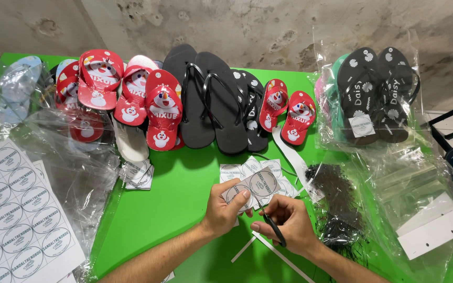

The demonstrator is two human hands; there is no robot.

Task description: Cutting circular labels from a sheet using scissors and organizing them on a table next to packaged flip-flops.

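My left hand (221, 209) pinches a small strip of paper with round printed labels (252, 186) above the green table (174, 204). My right hand (284, 220) grips black-handled scissors (274, 229), their blades at the strip's edge. Just beyond the hands lies a loose pile of cut square labels (276, 175). Thin white paper offcuts (260, 246) lie under my wrists.
Red cartoon flip-flops (132, 94), black flip-flops (211, 99) and a bagged black pair with daisies (376, 94) line the back. A sheet of round labels (17, 225) lies at left on clear plastic bags. Black fasteners (336, 194) and white cardboard hangers (433, 225) sit at right.
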